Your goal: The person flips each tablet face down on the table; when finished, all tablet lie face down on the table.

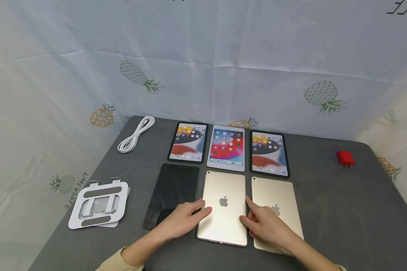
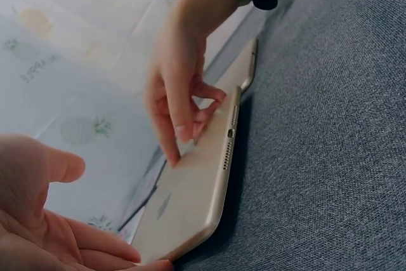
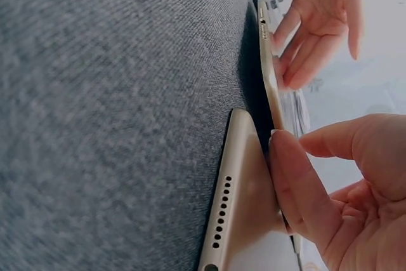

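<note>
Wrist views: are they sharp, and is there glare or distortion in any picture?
Left wrist view: the left hand is near and blurred, while the gold tablet edge is sharp. Right wrist view: the right hand is soft and the backdrop washed out. Head view: even light, with the table edges bent by the wide lens.

A gold tablet (image 1: 224, 207) lies face down on the grey table (image 1: 342, 210), its logo facing up, in the middle of the near row. It sits between a dark tablet (image 1: 171, 194) on its left and a second gold tablet (image 1: 278, 210) on its right, its long edges running away from the person, flat on the cloth.
</note>
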Demonstrator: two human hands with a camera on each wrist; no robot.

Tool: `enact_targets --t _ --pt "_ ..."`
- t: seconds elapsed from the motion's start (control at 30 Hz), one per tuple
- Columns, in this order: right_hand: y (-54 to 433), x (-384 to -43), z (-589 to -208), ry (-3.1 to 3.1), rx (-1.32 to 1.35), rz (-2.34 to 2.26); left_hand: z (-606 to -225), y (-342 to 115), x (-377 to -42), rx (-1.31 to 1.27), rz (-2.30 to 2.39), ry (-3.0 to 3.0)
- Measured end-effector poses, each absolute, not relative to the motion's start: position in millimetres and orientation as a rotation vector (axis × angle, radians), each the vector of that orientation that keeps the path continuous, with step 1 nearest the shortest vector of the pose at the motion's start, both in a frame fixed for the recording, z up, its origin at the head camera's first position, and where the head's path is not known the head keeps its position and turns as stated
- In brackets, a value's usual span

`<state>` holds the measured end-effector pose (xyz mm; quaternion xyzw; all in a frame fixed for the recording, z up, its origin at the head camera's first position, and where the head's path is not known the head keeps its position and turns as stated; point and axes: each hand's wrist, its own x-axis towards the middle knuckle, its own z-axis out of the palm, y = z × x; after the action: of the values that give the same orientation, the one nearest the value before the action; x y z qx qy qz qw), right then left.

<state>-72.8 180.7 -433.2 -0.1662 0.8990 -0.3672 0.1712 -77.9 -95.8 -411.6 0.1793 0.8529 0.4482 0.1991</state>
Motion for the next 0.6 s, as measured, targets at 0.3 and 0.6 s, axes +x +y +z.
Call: enact_targets --t 0.3,0.6 --pt "179.5 -74.5 -429.4 2.498 -0.494 -1.047 -412.9 -93.1 -76.2 0.492 1.209 2.425" --pt "175.6 -79.8 -428.2 2.704 -0.535 -1.086 -415.9 -101.6 -77.9 0.457 1.351 2.366"
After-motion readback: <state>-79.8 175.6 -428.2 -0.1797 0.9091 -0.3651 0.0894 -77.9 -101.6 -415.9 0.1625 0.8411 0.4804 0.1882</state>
